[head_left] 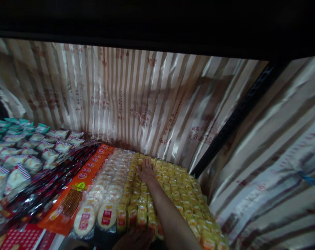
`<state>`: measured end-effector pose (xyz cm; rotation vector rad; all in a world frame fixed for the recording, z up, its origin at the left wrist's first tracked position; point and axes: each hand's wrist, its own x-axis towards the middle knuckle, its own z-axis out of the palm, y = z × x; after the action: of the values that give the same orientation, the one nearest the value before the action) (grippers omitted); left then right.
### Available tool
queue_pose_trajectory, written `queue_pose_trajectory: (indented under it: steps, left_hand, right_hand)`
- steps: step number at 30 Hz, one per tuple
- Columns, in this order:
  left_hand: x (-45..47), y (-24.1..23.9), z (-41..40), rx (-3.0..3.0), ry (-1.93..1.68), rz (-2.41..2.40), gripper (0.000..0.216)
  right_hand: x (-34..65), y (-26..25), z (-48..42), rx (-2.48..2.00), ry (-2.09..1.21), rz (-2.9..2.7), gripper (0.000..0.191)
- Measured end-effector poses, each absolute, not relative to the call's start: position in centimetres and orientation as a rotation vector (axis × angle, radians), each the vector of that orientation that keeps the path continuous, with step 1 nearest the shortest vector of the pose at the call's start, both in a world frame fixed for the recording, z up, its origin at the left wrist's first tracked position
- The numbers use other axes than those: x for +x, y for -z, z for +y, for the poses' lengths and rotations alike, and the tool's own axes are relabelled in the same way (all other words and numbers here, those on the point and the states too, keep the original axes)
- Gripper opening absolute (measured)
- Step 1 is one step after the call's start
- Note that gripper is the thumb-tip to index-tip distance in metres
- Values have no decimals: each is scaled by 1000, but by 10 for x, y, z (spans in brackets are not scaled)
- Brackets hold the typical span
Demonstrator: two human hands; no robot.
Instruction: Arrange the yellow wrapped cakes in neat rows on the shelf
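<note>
Fingers of the left hand [134, 239], near the round crackers [107, 217], are too dark to judge; right of the crackers, the right hand [147, 170] rests on yellow packets [178, 187], fingers extended. Step appears to be levelling rows; next move calls for light pressure.

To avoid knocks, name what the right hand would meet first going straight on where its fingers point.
Probably the shiny brown-striped sheet behind the yellow wrapped packets; depth is unclear, so the right hand might brush the rearmost packets first.

Left hand [134, 239] cut off by bottom edge
</note>
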<state>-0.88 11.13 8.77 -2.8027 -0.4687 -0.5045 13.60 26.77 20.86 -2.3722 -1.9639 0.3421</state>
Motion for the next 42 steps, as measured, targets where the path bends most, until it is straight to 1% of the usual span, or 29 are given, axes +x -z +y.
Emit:
queue_pose_trajectory:
  steps: [5, 9, 13, 15, 19, 25, 30, 33, 37, 42]
  left_hand:
    - [-11, -96, 108, -2975, 454, -481, 54]
    - [-12, -98, 107, -2943, 415, -463, 49]
    - [-12, -91, 107, -2930, 431, -451, 47]
    - [-14, -89, 106, -2972, 427, -456, 53]
    - [-18, -98, 99, -3117, 331, -547, 74]
    - [-19, -113, 90, -3240, 216, -678, 81]
    - [-18, -110, 87, -3269, 231, -798, 84]
    - [-18, -115, 86, -3272, 242, -798, 85]
    - [-19, -123, 84, -3270, 280, -805, 86]
    - [-20, -121, 83, -3250, 363, -783, 93]
  right_hand:
    - [138, -216, 273, -2365, -338, -1950, 67]
    - [146, -220, 272, -2364, -290, -1924, 67]
    - [150, -212, 262, -2381, -337, -1924, 67]
    - [152, -210, 260, -2382, -349, -1925, 68]
    - [157, -214, 257, -2370, -328, -1929, 67]
    - [160, -212, 243, -2394, -369, -1893, 69]
    - [164, -219, 235, -2379, -344, -1869, 67]
    - [169, -219, 223, -2391, -307, -1838, 67]
    - [173, -210, 209, -2409, -355, -1832, 67]
    - [177, -210, 208, -2420, -339, -1820, 68]
